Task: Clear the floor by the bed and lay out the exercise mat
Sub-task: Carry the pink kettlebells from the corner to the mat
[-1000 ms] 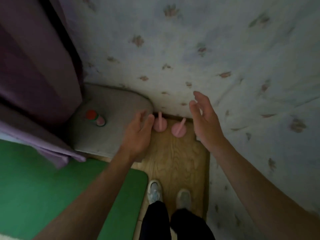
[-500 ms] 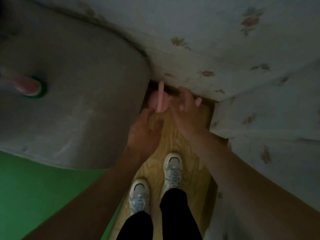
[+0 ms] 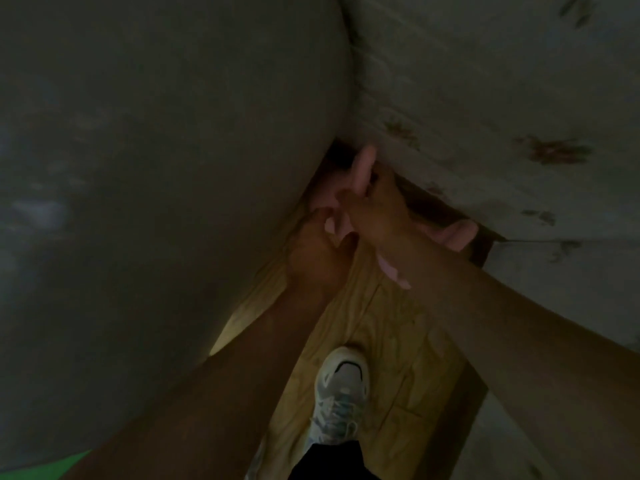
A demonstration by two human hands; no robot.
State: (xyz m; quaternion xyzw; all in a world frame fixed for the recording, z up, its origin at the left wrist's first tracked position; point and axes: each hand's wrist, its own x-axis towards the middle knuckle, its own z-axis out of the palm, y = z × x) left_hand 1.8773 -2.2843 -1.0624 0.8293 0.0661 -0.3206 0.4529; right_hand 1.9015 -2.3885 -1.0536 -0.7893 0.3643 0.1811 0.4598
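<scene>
dimly, no writing shows on sneaker (image 3: 341, 386).

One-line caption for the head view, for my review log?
Both hands grip pink plastic push-up handles on wooden floor beside floral bedsheet.

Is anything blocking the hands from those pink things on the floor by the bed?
Nothing visible. Both the left hand and right hand are already on the pink things, wedged between the grey cushion and the bed.
</scene>
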